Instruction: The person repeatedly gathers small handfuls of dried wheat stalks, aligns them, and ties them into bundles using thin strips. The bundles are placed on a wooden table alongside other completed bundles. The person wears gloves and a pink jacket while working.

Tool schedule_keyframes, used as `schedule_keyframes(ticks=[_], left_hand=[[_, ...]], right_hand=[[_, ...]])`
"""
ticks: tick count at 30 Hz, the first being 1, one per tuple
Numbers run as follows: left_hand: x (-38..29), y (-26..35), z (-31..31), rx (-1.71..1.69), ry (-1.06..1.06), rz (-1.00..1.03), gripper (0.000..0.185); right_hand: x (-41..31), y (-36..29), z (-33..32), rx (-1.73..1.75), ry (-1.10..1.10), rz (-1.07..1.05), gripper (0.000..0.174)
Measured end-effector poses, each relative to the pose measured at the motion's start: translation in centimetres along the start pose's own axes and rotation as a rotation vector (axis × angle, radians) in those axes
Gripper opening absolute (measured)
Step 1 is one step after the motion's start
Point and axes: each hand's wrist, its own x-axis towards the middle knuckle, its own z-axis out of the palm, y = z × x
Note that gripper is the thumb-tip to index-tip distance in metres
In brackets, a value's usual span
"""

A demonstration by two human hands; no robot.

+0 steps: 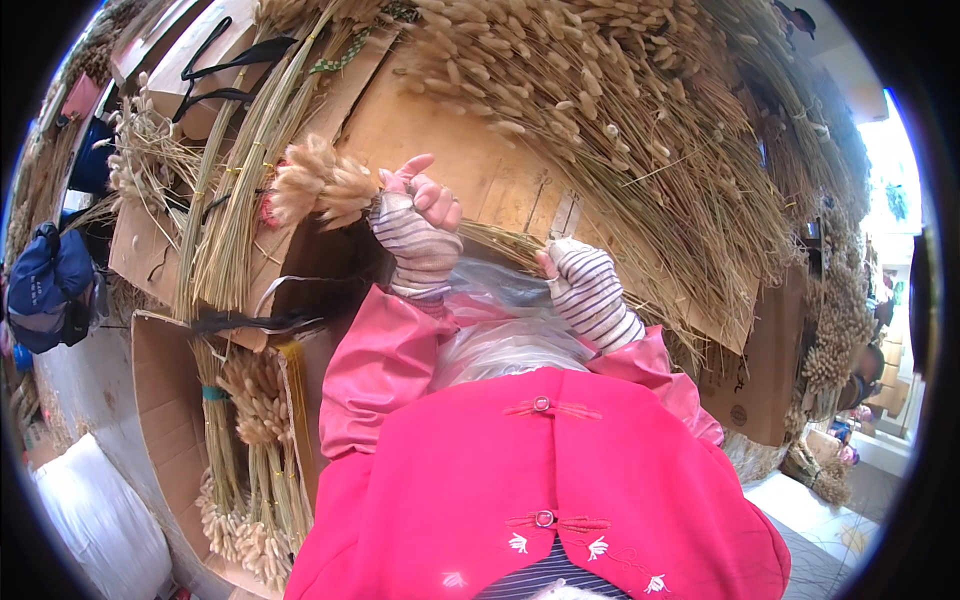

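My left hand, in a striped fingerless mitt, grips a small bunch of dried bunny-tail grass just below its fluffy heads. The heads point left; the stems run to the right behind that hand. At their lower part, my right hand, in a matching mitt, has its fingers closed around the stems. Beneath the bunch lies a cardboard sheet. A large loose pile of dried bunny-tail stalks covers the sheet's far and right side, close beyond my right hand.
Tied bundles of stems lie on cardboard to the left, near black straps. An open cardboard box at lower left holds several bundles. Beside it are a white sack and a blue bag. Clear plastic covers my lap.
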Motion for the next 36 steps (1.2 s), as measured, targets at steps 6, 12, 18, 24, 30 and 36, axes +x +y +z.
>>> schedule_keyframes(ticks=[6,12,18,24,30,36], left_hand=[[0.1,0.0,-0.1,0.102,-0.017,0.009,0.046],[-0.1,-0.2,0.8,0.130,-0.078,0.008,0.048],[-0.6,-0.2,1.4,0.078,-0.064,0.009,0.049],[-0.4,0.0,0.9,0.099,-0.185,-0.004,0.050],[-0.3,0.2,0.7,0.067,-0.240,-0.021,0.051],[-0.7,0.1,1.1,0.052,-0.249,-0.056,0.050]], right_hand=[[0.1,2.7,-5.4,-0.638,-0.467,0.614,0.023],[0.3,0.6,-3.7,-0.131,-0.091,0.098,0.018],[1.1,-0.4,0.1,-0.090,-0.072,0.044,0.023],[0.8,-0.4,0.0,-0.029,0.020,-0.061,0.018],[0.7,-0.8,0.7,0.085,0.012,0.092,0.021],[1.3,-1.8,-1.0,0.059,0.082,0.069,0.026]])
